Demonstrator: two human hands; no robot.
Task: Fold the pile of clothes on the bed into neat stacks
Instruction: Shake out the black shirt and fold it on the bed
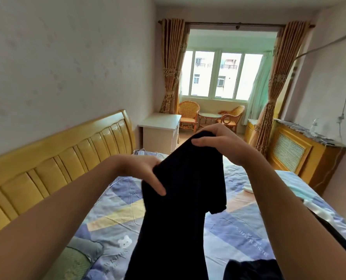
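Observation:
A black garment (180, 199), apparently a short-sleeved shirt, hangs in the air above the bed (115, 215). My left hand (145, 172) pinches its upper left edge, thumb in front. Higher and further right, my right hand (218, 142) clutches the top edge. One sleeve dangles at the right side; the lower part drops out of view at the bottom. More dark clothing (251, 269) lies bunched on the bed at the lower right. The bedsheet is patterned in blue, yellow and orange.
A yellow wooden headboard (52, 166) runs along the left wall. A grey-green pillow (75, 261) lies at the lower left. Behind the bed stands a white nightstand (160, 130). Wicker chairs (188, 114) sit by the window, a radiator cabinet (301, 150) at the right.

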